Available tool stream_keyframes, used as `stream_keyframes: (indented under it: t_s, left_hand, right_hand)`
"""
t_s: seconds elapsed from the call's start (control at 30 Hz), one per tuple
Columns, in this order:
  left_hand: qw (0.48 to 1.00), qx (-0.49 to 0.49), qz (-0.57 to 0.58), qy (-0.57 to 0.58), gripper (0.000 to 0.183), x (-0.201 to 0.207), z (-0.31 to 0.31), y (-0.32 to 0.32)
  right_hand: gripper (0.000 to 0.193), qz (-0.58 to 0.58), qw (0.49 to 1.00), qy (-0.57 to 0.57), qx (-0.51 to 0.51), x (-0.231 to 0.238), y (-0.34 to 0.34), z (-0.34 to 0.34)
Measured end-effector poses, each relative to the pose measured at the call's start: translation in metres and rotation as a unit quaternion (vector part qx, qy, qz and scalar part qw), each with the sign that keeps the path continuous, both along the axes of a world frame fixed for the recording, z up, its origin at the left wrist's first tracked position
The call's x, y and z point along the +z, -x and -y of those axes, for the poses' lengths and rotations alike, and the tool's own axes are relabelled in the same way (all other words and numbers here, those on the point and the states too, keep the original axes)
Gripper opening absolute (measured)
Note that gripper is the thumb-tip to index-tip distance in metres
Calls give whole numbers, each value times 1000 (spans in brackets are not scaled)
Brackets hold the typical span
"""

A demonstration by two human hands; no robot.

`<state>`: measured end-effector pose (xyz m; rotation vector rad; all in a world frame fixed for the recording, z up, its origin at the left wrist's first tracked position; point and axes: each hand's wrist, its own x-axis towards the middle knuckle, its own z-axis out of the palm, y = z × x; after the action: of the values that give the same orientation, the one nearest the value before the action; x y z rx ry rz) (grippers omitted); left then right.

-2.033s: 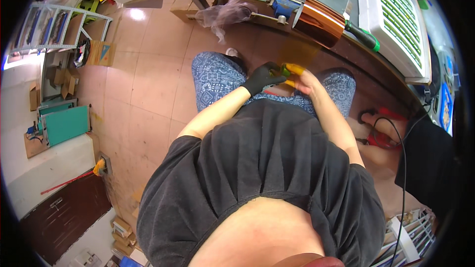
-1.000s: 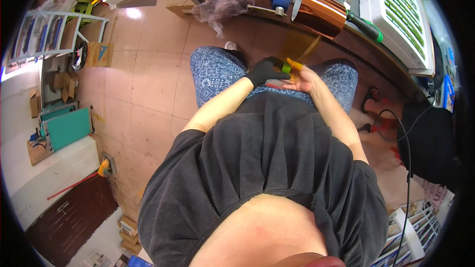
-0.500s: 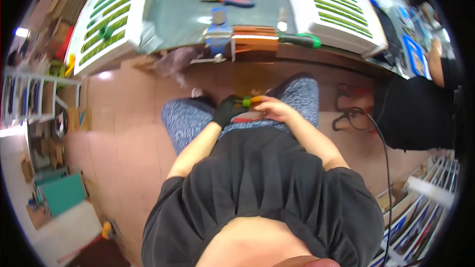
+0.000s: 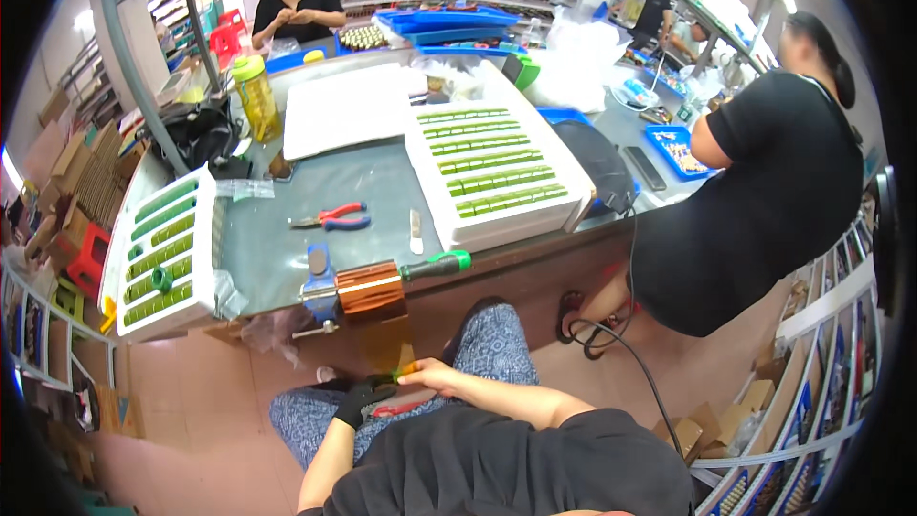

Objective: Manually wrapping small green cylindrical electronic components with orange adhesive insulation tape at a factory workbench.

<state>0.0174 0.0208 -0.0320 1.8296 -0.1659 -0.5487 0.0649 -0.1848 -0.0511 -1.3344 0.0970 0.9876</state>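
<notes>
My left hand, in a black glove, is closed over my lap around a small green piece that its fingers partly hide. My bare right hand pinches a short yellow-orange piece that meets the green one; I cannot make out its kind. Across my thighs, just under the hands, lies a red and grey thing. Beyond the hands, a blue bench vise with copper-coloured jaw covers sits at the bench edge. A green-and-black handled tool rests beside it.
Red-and-blue pliers lie on the bench. White trays of green pieces stand left and right. A co-worker stands at right, near a black cable; another person sits across the bench.
My view has tilted up and swung right, so the whole bench and the people around it now show. Both hands stay together over my lap, still on the green and yellow pieces.
</notes>
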Motion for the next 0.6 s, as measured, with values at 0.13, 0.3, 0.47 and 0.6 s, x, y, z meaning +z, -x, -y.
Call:
stream_keyframes:
  t_s: [0.13,0.3,0.47,0.6]
  left_hand:
    - [993,99,-66,14,47,-35,20,-13]
    - [953,169,-188,164,27,-42,26,-19]
    - [966,156,-91,188,17,-71,14,-13]
    - [969,157,-123,145,32,-88,18,-18]
  right_hand:
    - [27,41,999,29,-10,10,-5,3]
    - [31,131,990,60,6,26,0,9]
    - [30,334,941,56,-5,5,11,10]
    - [26,592,802,55,58,32,-4,21]
